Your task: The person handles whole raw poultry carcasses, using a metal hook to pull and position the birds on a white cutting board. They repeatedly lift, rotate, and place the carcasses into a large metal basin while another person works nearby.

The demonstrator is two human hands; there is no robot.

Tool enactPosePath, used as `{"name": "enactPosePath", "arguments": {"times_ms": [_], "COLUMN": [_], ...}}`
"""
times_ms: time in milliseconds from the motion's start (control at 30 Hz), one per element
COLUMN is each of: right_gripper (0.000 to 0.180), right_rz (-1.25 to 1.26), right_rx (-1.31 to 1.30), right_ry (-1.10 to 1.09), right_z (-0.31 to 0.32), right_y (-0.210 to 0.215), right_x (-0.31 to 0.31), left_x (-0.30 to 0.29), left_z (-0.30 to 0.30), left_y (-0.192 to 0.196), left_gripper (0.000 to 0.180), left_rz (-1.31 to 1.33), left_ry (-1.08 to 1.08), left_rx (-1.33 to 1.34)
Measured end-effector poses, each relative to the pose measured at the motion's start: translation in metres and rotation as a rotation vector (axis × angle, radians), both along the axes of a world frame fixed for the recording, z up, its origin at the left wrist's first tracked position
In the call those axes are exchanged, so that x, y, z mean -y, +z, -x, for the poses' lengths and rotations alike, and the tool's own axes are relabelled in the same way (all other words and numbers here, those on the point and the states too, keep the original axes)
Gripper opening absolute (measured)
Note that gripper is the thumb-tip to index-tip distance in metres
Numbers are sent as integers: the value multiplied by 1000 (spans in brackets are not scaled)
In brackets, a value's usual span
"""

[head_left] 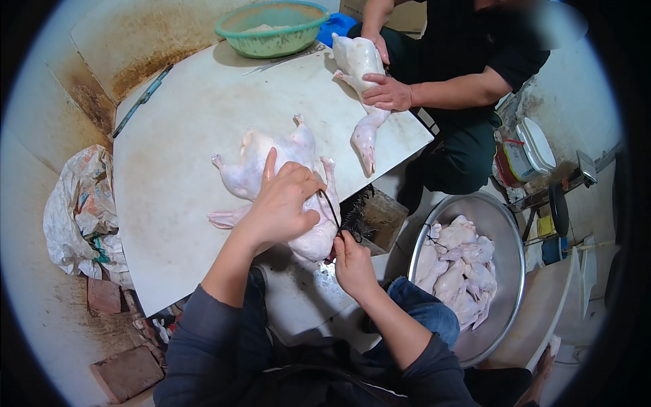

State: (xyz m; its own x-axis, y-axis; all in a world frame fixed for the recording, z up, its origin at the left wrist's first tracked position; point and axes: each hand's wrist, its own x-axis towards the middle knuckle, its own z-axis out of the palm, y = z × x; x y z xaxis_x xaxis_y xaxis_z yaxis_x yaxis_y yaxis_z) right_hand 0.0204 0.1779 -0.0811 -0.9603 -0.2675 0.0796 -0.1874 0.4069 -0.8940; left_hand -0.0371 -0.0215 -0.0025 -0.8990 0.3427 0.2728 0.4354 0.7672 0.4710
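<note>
crossing tabletop [169, 169] near edge lengthwise, bird [261, 163] lies under your left hand [285, 203], hold unclear; your right hand [354, 263] grips black cord [331, 204].

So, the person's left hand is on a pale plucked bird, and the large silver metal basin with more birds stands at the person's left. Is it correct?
Wrong side: the head view shows the large silver metal basin with more birds at the person's right. The left hand is on a pale plucked bird.
</note>
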Motion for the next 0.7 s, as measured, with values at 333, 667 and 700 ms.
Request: {"name": "enactPosePath", "arguments": {"times_ms": [333, 667, 700], "right_gripper": [79, 81, 84], "right_rz": [207, 480, 495], "right_rx": [449, 875, 891], "right_ry": [90, 252, 208], "right_z": [8, 9, 4], "right_y": [-51, -62, -63], "right_x": [20, 18, 22], "left_x": [-11, -26, -27], "left_z": [-7, -3, -4], "left_y": [-5, -7, -9], "left_gripper": [38, 36, 35], "left_rz": [131, 156, 175], "left_ry": [149, 134, 123], "left_rx": [-35, -102, -115]}}
